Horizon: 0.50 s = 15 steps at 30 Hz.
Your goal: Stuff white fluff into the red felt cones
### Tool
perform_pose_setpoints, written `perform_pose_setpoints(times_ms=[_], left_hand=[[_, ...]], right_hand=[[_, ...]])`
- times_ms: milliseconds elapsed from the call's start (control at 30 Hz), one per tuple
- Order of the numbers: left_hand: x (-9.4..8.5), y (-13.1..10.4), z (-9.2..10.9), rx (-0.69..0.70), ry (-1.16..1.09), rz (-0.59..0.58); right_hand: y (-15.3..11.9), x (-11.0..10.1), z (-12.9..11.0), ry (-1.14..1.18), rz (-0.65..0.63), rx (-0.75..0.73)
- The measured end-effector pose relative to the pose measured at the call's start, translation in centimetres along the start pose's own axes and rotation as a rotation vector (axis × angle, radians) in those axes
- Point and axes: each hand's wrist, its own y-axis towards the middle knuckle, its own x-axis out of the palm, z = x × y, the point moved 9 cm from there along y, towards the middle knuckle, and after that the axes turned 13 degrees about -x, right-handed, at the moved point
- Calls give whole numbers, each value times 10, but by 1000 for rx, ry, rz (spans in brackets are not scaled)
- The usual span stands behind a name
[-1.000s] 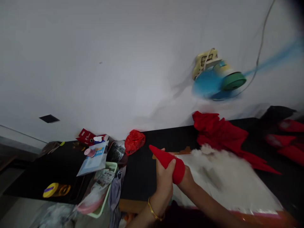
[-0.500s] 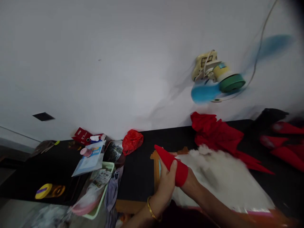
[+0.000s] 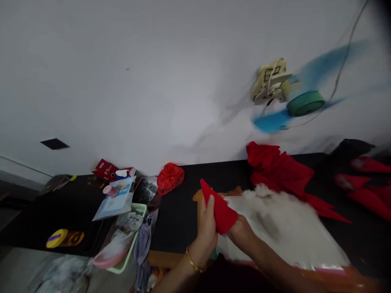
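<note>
A red cone-shaped cloth piece is held over the table, its tip pointing up and to the left. My left hand wraps the cone from the left, with the thumb lying along its side. Into the wide lower end goes my right hand; the cloth hides its fingers, so what they hold is out of sight. White fluffy stuffing is heaped on a clear plastic sheet just right of the hands. Behind it lies a crumpled heap of red cloth.
More red cone-shaped pieces lie at the far right. A red plastic bag sits near the wall. To the left are a green basket, a flat packet and a yellow-lidded jar. A spinning fan hangs on the wall.
My left thumb has shifted up toward the cone's tip. The cone's open end has turned and widened around my right hand, which has moved slightly left. The view has shifted a little.
</note>
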Motion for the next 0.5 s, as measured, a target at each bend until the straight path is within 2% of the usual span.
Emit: perform_pose_setpoints(times_ms=[133, 200, 267, 433, 500], left_hand=[[-7, -1, -21, 28, 71, 42], [-10, 0, -29, 27, 95, 48], [-11, 2, -31, 11, 74, 24], [-13, 8, -28, -104, -80, -26], [-12, 7, -24, -93, -59, -38]], right_hand=[[-7, 8, 27, 252, 23, 438], [-10, 10, 30, 291, 48, 502], [-13, 8, 30, 263, 46, 477], [-13, 4, 16, 139, -75, 186], [-11, 6, 13, 135, -102, 146]])
